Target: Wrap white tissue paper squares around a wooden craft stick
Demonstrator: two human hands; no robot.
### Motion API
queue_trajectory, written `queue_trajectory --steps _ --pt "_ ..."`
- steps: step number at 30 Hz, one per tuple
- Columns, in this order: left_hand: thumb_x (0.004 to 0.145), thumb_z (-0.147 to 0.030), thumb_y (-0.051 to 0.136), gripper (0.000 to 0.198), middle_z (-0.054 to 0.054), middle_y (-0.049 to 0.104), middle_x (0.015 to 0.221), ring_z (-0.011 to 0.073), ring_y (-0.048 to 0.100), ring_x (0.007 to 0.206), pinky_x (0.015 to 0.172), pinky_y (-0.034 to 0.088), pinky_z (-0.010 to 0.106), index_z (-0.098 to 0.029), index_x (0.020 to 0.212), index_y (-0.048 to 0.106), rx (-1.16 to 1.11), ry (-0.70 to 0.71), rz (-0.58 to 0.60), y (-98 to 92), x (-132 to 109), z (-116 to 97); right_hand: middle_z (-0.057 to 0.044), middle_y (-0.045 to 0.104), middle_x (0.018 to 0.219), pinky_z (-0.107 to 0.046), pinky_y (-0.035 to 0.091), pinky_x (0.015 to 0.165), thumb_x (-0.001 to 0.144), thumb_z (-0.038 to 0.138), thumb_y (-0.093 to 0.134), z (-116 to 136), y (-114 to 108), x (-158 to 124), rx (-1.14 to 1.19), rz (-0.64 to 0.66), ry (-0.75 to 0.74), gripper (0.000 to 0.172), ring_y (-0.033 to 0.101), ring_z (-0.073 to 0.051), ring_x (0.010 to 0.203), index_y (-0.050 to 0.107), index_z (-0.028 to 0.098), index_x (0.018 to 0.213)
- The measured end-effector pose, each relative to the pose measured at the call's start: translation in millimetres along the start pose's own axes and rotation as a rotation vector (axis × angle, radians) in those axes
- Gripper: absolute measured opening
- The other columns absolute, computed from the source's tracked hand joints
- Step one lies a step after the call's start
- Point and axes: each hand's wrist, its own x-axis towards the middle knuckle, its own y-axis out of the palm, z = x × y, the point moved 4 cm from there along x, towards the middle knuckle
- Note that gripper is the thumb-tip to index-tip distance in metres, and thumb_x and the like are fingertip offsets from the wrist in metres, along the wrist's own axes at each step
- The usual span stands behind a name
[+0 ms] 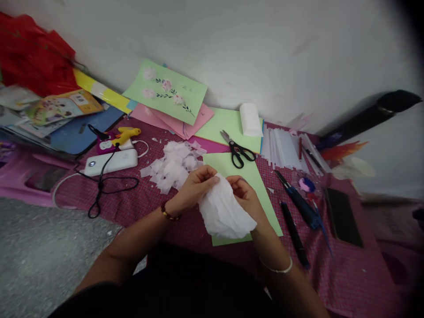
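A white sheet of tissue paper is pinched along its upper edge between my two hands, its lower part hanging loose and wrinkled. My left hand grips the upper left corner with thumb and fingers. On the other side, my right hand holds the upper right edge, its fingertips partly hidden behind the tissue. Below them lies a light green sheet of paper. A heap of torn tissue pieces sits just beyond my left hand. Black-handled scissors rest open on the green paper's far end.
Behind stand a folded tissue pack and a green card with painted flowers. At right are white glue sticks, a blue cutter, a black pen and a phone. A power bank with cables lies left.
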Motion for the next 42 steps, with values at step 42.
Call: queue_trajectory --steps 42 --pt "0.084 -0.065 0.043 0.057 0.009 0.064 0.082 0.0152 0.06 0.066 0.06 0.048 0.028 -0.013 0.099 0.058 -0.218 -0.26 0.204 18.1 -81 26 -0.001 0.064 0.091 -0.031 0.049 0.078 0.066 0.014 0.072 24 -11 -28 0.14 -0.009 -0.312 0.016 0.06 -0.018 0.091 0.06 0.023 0.071"
